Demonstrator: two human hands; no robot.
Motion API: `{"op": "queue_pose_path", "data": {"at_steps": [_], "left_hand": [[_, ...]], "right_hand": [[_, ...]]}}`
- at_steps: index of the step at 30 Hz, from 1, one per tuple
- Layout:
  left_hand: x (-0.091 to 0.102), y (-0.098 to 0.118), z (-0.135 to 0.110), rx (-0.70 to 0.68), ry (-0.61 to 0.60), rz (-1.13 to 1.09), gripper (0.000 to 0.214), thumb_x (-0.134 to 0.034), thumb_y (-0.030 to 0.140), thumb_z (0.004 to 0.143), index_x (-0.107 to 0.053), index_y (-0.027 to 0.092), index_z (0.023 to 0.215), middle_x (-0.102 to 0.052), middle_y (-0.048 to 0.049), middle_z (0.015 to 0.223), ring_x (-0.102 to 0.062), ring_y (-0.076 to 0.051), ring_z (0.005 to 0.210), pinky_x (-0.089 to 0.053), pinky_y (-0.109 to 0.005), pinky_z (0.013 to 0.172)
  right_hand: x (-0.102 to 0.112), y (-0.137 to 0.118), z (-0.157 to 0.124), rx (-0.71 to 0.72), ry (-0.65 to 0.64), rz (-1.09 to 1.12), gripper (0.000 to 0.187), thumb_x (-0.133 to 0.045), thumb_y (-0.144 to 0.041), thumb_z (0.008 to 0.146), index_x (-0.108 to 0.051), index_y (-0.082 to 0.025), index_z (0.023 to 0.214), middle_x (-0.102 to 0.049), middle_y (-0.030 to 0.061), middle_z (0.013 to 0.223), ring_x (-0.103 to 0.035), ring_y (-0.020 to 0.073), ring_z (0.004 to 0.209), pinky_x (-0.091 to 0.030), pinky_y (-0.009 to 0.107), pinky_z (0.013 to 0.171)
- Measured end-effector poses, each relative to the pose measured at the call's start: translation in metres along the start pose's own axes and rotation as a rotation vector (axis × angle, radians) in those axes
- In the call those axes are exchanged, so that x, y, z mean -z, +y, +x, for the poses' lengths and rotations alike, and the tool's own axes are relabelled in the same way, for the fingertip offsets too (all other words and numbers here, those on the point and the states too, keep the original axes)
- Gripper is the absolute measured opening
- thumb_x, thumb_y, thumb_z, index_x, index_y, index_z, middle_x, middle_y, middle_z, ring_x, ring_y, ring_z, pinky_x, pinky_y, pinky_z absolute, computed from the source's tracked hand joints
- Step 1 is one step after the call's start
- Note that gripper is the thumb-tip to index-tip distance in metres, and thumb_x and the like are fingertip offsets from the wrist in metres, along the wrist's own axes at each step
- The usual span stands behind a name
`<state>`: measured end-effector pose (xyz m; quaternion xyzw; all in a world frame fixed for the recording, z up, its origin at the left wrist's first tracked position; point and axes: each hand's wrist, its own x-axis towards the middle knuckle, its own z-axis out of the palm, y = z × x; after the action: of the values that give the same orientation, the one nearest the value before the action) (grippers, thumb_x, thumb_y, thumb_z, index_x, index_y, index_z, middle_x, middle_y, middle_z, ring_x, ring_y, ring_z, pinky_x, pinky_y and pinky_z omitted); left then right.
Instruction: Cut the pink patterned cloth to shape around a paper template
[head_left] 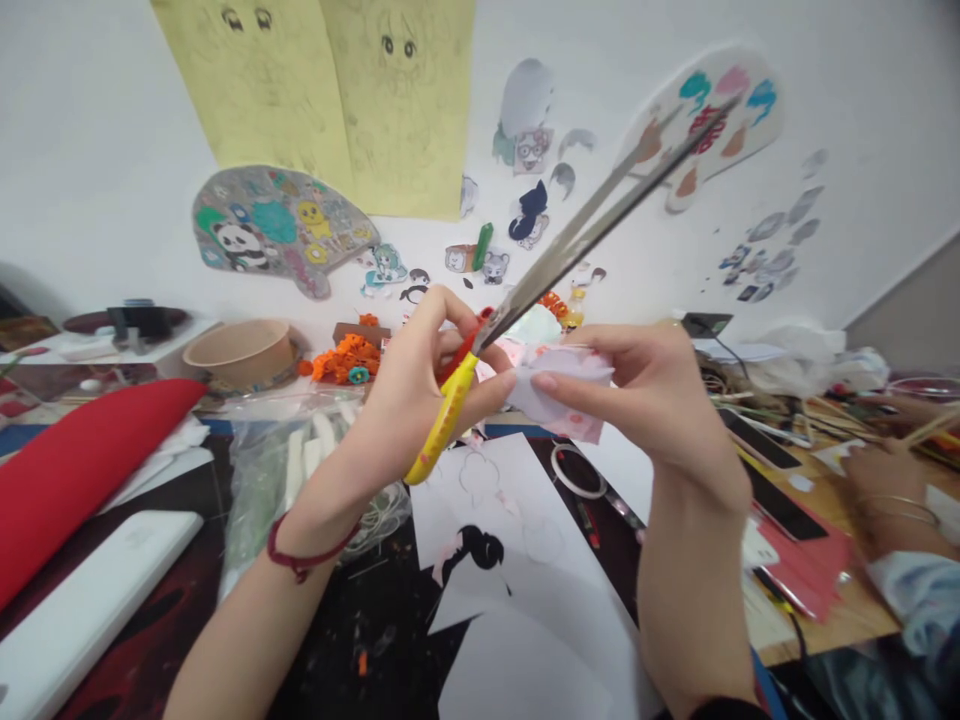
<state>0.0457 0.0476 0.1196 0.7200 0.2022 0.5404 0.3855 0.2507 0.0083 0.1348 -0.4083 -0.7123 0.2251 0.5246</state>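
Scissors with yellow and red handles (453, 418) hang in my left hand (390, 410), their open blades pointing up and to the right. The thumb and fingertips of that hand also reach the left edge of a small folded paper (577, 362) in white and pink with orange-pink spots. My right hand (667, 410) pinches the same paper between thumb and fingers. Below both hands lie white sheets (540, 610) with pencil outlines and a black-haired paper cutout (480, 547). Part of the paper is hidden behind my fingers.
A roll of tape (578, 471) lies beside the sheets. At the left are a plastic bag (259, 490), a white box (97, 610) and a red object (90, 460). Orange fuzzy pieces (346, 358) sit near the wall. Another person's hand (885, 490) is at the right, near phones.
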Motion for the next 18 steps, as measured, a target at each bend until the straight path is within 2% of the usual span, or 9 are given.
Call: {"op": "queue_pose_path", "data": {"at_steps": [3,6,7,9,10,11,14,15,18], "left_hand": [[-0.002,0.002,-0.002,-0.002,-0.015,0.045,0.045,-0.088,0.018,0.074,-0.046,0.024,0.09,-0.074,0.0018,0.079,-0.055,-0.009,0.052,-0.041,-0.022,0.041],[-0.003,0.001,-0.002,-0.059,0.069,0.116,0.046,-0.09,0.02,0.072,-0.047,0.024,0.09,-0.073,0.0024,0.077,-0.054,-0.01,0.054,-0.039,-0.025,0.045],[-0.003,0.0,-0.001,-0.09,0.115,0.134,0.047,-0.09,0.021,0.072,-0.047,0.024,0.091,-0.072,0.0028,0.076,-0.054,-0.01,0.055,-0.038,-0.025,0.047],[-0.001,-0.002,-0.001,-0.162,0.217,0.146,0.049,-0.091,0.021,0.071,-0.046,0.025,0.092,-0.072,0.0036,0.076,-0.055,-0.01,0.058,-0.039,-0.026,0.05],[0.0,-0.003,0.0,-0.195,0.263,0.145,0.05,-0.091,0.021,0.071,-0.046,0.025,0.092,-0.071,0.0038,0.077,-0.056,-0.011,0.06,-0.04,-0.026,0.052],[0.002,-0.004,0.0,-0.227,0.305,0.141,0.05,-0.091,0.022,0.071,-0.046,0.025,0.093,-0.071,0.0038,0.078,-0.059,-0.011,0.063,-0.041,-0.026,0.054],[0.004,-0.005,-0.001,-0.284,0.403,0.121,0.05,-0.092,0.023,0.071,-0.048,0.025,0.095,-0.067,0.0028,0.086,-0.066,-0.013,0.074,-0.048,-0.026,0.06],[0.005,-0.004,-0.001,-0.296,0.427,0.109,0.05,-0.092,0.023,0.072,-0.048,0.025,0.096,-0.066,0.0024,0.09,-0.067,-0.012,0.076,-0.049,-0.026,0.062],[0.002,-0.002,-0.002,-0.306,0.481,0.08,0.05,-0.091,0.024,0.073,-0.047,0.024,0.095,-0.065,0.0018,0.095,-0.067,-0.01,0.074,-0.051,-0.025,0.062]], "right_hand": [[-0.001,-0.003,0.0,-0.036,-0.04,0.006,0.014,-0.084,-0.037,0.079,-0.077,-0.025,0.073,-0.067,-0.0033,0.06,-0.057,0.0107,0.051,-0.041,0.025,0.044],[-0.003,0.001,0.004,-0.001,0.004,0.023,0.012,-0.086,-0.034,0.077,-0.079,-0.028,0.084,-0.075,-0.0014,0.08,-0.068,0.0152,0.074,-0.053,0.027,0.061],[-0.004,0.005,0.007,0.034,0.048,0.049,0.024,-0.088,-0.032,0.074,-0.078,-0.03,0.095,-0.077,-0.001,0.094,-0.071,0.0177,0.089,-0.056,0.029,0.073],[-0.005,0.018,0.014,0.077,0.102,0.123,0.071,-0.093,-0.03,0.066,-0.065,-0.039,0.13,-0.073,0.0008,0.122,-0.067,0.023,0.116,-0.058,0.035,0.091],[-0.006,0.026,0.018,0.077,0.085,0.182,0.089,-0.095,-0.032,0.063,-0.054,-0.042,0.142,-0.069,0.002,0.131,-0.066,0.0244,0.121,-0.058,0.037,0.094],[-0.009,0.036,0.022,0.068,0.048,0.26,0.099,-0.095,-0.035,0.062,-0.046,-0.044,0.147,-0.067,0.0029,0.136,-0.065,0.025,0.123,-0.058,0.04,0.096],[-0.028,0.064,0.031,0.008,-0.085,0.464,0.105,-0.098,-0.041,0.056,-0.045,-0.04,0.147,-0.067,0.0051,0.138,-0.068,0.0262,0.123,-0.058,0.043,0.101],[-0.039,0.071,0.033,-0.013,-0.091,0.529,0.103,-0.097,-0.041,0.058,-0.044,-0.04,0.147,-0.07,0.0047,0.135,-0.07,0.0254,0.118,-0.058,0.043,0.1],[-0.077,0.077,0.033,-0.009,-0.082,0.761,0.086,-0.096,-0.046,0.056,-0.059,-0.034,0.133,-0.078,0.0049,0.11,-0.074,0.0265,0.101,-0.061,0.046,0.093]]}}
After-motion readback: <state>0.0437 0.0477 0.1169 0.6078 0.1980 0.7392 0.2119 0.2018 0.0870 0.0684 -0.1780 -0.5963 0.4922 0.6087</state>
